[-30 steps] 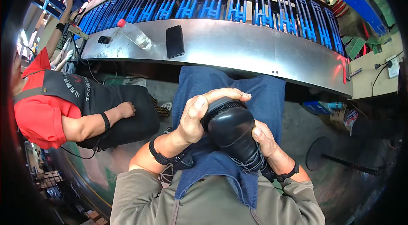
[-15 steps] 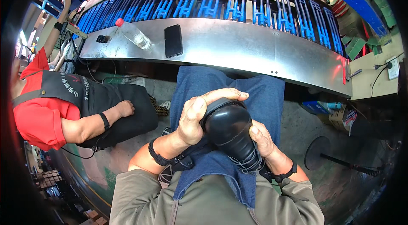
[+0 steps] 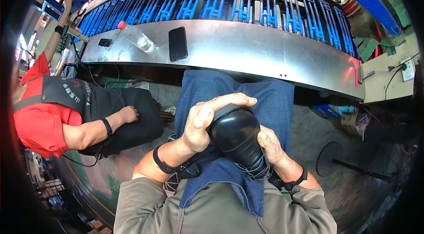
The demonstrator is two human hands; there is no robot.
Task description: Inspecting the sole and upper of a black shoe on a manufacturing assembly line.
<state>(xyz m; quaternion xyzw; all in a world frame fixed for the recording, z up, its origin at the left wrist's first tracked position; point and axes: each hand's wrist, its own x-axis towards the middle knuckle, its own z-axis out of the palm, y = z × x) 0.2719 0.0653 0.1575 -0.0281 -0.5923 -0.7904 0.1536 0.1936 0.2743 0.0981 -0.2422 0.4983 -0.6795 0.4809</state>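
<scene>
A black lace-up shoe (image 3: 235, 132) is held over my lap, its rounded toe up and away from me and its laces toward my body. My left hand (image 3: 201, 121) wraps round the toe end from the left, fingers reaching over the sole edge. On the shoe's other side my right hand (image 3: 271, 145) grips it, thumb against the upper near the laces. The sole is mostly hidden. Beneath the shoe a blue denim apron (image 3: 274, 101) covers my legs.
Ahead runs a metal ledge (image 3: 229, 48) bearing a phone (image 3: 178, 44), a clear bottle (image 3: 140, 40) and a small black object (image 3: 104, 42). Behind it is a conveyor with blue racks (image 3: 216, 2). A co-worker in red (image 3: 44, 123) sits at left; a round-based stand (image 3: 330, 159) is at right.
The blue racks have shifted slightly to the left along the conveyor. Both hands keep their hold on the shoe, which has barely moved.
</scene>
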